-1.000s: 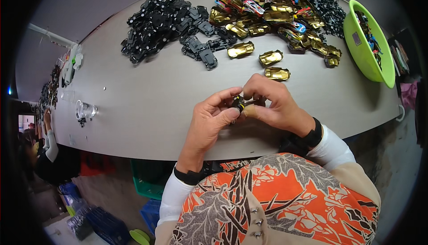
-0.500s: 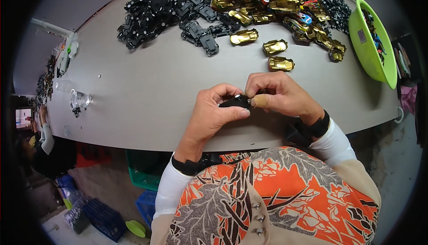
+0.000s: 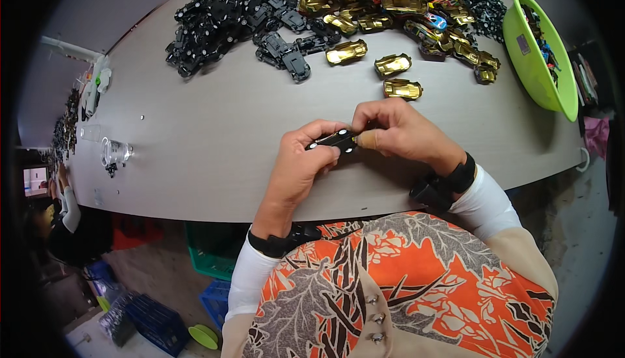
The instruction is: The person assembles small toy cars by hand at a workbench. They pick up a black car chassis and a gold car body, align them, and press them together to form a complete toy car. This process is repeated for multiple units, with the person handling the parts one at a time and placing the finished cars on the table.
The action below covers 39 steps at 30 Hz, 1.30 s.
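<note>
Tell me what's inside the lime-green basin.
In the lime-green basin, small mixed pieces show, dark ones with some blue and red. The near wall covers the rest, so depth and full contents can't be told.

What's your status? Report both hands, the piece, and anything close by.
Left hand gripping black toy-car piece. Right hand at its right end, grip unclear. Nearest gold car body just beyond right hand.

held chassis (image 3: 334, 140) looks like black plastic, chassis pile (image 3: 224, 23) at 11 o'clock same stuff, pretty dull, gold car bodies (image 3: 403, 4) at 1 o'clock way shinier, almost mirror-like, lime basin (image 3: 532, 71) at 2 o'clock smooth plastic, tabletop (image 3: 221, 120) smooth and satiny
</note>
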Tool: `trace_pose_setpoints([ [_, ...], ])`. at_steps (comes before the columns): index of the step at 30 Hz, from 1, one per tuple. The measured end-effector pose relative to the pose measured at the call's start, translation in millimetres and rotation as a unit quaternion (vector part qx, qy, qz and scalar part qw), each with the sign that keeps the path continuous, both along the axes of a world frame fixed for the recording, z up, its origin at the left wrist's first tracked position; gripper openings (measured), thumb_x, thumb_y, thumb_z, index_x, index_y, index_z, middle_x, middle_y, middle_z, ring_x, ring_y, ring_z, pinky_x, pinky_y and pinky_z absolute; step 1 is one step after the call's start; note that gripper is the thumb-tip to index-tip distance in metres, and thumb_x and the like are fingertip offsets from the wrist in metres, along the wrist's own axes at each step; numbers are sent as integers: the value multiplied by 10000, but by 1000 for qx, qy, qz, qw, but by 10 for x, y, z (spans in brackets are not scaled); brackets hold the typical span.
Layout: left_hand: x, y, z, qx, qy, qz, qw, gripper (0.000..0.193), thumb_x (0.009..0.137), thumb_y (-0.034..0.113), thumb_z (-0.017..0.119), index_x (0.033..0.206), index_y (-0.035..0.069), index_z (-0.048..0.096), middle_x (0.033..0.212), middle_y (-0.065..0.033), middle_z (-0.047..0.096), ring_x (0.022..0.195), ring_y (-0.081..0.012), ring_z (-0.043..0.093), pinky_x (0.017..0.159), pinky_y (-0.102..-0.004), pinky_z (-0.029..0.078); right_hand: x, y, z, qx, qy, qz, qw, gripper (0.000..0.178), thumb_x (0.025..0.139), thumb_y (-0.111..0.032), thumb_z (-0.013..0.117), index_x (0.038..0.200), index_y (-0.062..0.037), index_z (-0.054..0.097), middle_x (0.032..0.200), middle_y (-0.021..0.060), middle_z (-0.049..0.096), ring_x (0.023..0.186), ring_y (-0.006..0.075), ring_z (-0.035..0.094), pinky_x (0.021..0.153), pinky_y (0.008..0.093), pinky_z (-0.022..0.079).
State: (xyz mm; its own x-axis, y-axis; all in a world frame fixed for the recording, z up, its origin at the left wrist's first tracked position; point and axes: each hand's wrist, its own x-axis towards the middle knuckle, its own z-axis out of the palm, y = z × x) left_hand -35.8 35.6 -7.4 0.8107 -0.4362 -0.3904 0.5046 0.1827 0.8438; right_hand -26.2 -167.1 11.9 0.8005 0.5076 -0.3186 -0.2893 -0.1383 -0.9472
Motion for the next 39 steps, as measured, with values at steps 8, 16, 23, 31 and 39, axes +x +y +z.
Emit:
trace_pose_setpoints([
  [8, -54, 0, -6, -48, -30, 57, 997, 304, 723, -35, 619, 1024, -1, 591, 822, -23, 587, 615, -48, 512, 515, -160, 405, -23, 19, -55, 85, -56, -45, 994, 120, 758, 6, 570, 875, -5, 594, 729, -4, 568, 650, 44, 500, 586, 197, 415],
  [16, -54, -27, -56, -119, -18, 62, 991, 223, 802, 27, 588, 1020, 18, 545, 840, -51, 609, 664, -72, 571, 572, -190, 464, -53, 13, 57, 95, -118, -28, 988, 74, 723, 33, 586, 790, 13, 609, 735, 3, 570, 670, 65, 541, 572, 206, 431],
  [23, -94, -25, 63, -93, -2, -22, 995, 219, 812, 62, 570, 1021, -2, 551, 780, -87, 621, 560, -78, 554, 470, -183, 433, -17, -54, 81, 111, -55, -15, 992, 34, 749, -11, 587, 780, 1, 592, 738, -14, 534, 590, 43, 499, 476, 182, 397],
  [31, -139, -15, -28, -17, -50, -52, 997, 227, 817, 114, 611, 1006, 4, 547, 737, -48, 619, 523, -35, 512, 425, -146, 363, -77, 21, 59, 32, -64, 19, 997, 54, 760, -51, 585, 778, 0, 593, 675, 11, 559, 587, 78, 525, 495, 245, 413],
  [39, -209, -106, 19, 113, -124, -51, 985, 120, 830, 50, 573, 943, 12, 569, 686, 21, 552, 514, -15, 468, 440, -155, 349, -160, 130, 13, -164, -261, -7, 951, 41, 661, -23, 581, 692, 3, 571, 632, 192, 559, 568, 355, 537, 522, 393, 420],
])
